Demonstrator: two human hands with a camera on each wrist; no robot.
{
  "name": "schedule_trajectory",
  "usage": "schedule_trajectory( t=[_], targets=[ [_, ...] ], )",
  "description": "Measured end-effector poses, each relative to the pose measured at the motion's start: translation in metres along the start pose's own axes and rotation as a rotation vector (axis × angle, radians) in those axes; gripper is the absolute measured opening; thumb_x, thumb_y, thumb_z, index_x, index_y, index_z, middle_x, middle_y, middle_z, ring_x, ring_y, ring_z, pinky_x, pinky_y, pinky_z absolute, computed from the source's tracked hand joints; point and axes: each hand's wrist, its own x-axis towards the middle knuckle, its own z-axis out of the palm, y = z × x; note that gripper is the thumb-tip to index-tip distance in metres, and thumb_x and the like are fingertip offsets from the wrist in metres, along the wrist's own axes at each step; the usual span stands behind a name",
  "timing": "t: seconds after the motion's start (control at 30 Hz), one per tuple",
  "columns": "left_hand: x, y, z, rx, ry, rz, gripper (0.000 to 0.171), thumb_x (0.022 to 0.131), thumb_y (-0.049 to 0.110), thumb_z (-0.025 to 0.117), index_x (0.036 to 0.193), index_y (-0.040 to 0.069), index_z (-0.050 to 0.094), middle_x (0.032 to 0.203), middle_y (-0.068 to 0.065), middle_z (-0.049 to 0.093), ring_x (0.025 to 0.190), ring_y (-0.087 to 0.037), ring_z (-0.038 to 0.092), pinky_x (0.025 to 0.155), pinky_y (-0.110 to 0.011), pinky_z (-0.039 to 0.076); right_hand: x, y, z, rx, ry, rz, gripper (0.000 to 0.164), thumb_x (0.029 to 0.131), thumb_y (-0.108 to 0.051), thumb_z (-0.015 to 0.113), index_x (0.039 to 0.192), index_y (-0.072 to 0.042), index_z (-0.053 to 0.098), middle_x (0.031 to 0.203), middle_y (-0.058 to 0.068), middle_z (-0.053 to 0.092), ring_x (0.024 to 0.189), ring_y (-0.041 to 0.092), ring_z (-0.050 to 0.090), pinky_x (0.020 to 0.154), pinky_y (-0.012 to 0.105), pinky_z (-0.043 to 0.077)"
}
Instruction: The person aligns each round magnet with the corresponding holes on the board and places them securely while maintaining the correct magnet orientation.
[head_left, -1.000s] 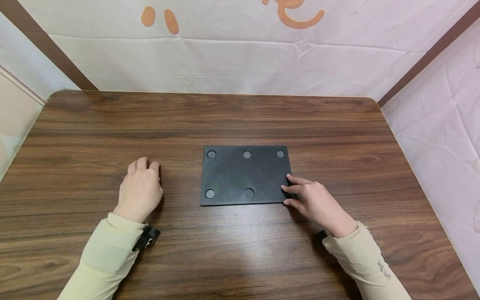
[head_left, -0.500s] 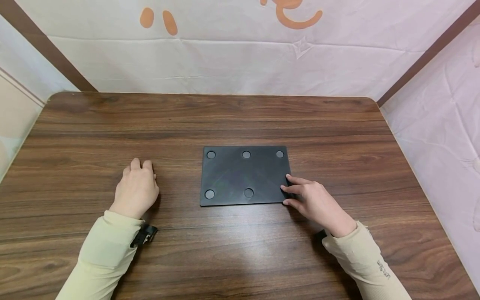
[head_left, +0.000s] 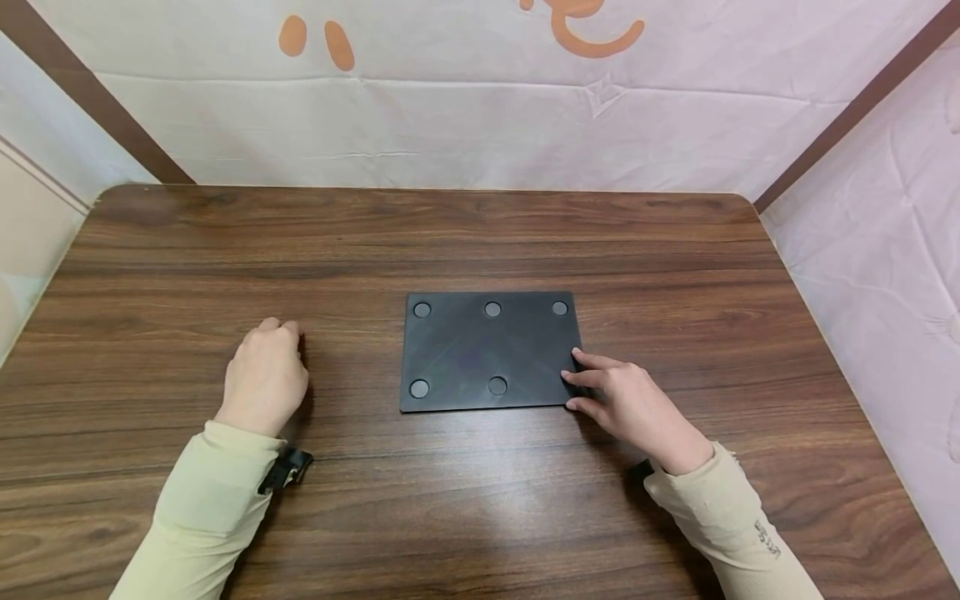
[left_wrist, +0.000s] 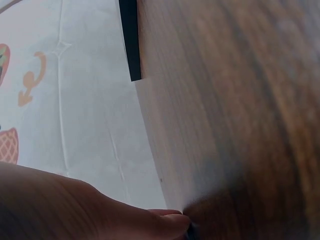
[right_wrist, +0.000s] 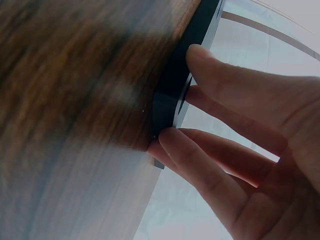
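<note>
A black rectangular board (head_left: pixel 457 346) with shallow round grey spots lies flat at mid-table. My right hand (head_left: pixel 637 400) holds its near right corner, with the thumb at the front edge and fingertips along the right side. In the right wrist view, these fingers (right_wrist: pixel 200 170) touch the board's thick dark edge (right_wrist: pixel 172 82). To the board's left, my left hand (head_left: pixel 264 375) is low over the table, knuckles up and fingers curled under. The left wrist view shows thumb and finger together at a small dark thing (left_wrist: pixel 191 232), mostly hidden; its kind cannot be made out.
The brown wood-grain table (head_left: pixel 480 242) ends at a pale fabric wall (head_left: pixel 465 125) behind and another pale panel (head_left: pixel 885 233) on the right. A black strap device (head_left: pixel 285 471) sits on the left sleeve.
My left hand has slid a little left, away from the board, and its fingers have curled further under. The right hand and the board stay in place.
</note>
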Motion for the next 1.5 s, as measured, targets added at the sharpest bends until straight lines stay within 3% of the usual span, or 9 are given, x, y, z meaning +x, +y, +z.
schedule_trajectory(
  t=[0.2,0.53,0.9,1.5],
  targets=[
    [0.000,0.000,0.000,0.002,0.034,0.003,0.017,0.081,-0.010,0.045,0.086,-0.014,0.061,0.081,-0.030,0.054,0.076,-0.055,0.054,0.057,-0.065,0.044,0.000,0.000,0.000,0.003,-0.002,0.004,0.032,0.075,-0.010,0.081,0.106,-0.001,0.074,0.121,0.025,0.063,0.102,0.035,0.067,0.081,0.043,0.055],
    [0.001,0.001,0.000,0.032,0.029,-0.014,0.016,0.085,-0.006,0.045,0.085,-0.013,0.059,0.080,-0.029,0.053,0.073,-0.054,0.055,0.055,-0.064,0.044,-0.001,0.000,0.000,0.002,0.003,0.002,0.033,0.075,-0.010,0.081,0.106,-0.001,0.074,0.121,0.025,0.063,0.103,0.035,0.066,0.081,0.043,0.055],
    [-0.001,0.006,0.000,0.008,0.016,-0.020,0.011,0.084,-0.003,0.057,0.089,-0.013,0.058,0.088,-0.030,0.052,0.069,-0.054,0.056,0.052,-0.062,0.045,-0.001,0.001,0.001,0.003,0.001,0.000,0.033,0.075,-0.010,0.081,0.106,-0.001,0.074,0.121,0.025,0.063,0.103,0.035,0.066,0.082,0.043,0.054],
    [-0.007,0.024,-0.003,-0.049,0.048,0.058,0.009,0.084,-0.005,0.058,0.090,-0.011,0.059,0.090,-0.028,0.053,0.066,-0.048,0.057,0.050,-0.057,0.046,0.001,0.001,0.000,0.008,-0.004,0.002,0.033,0.075,-0.010,0.081,0.106,0.000,0.074,0.122,0.025,0.062,0.104,0.035,0.066,0.082,0.043,0.054]
  ],
)
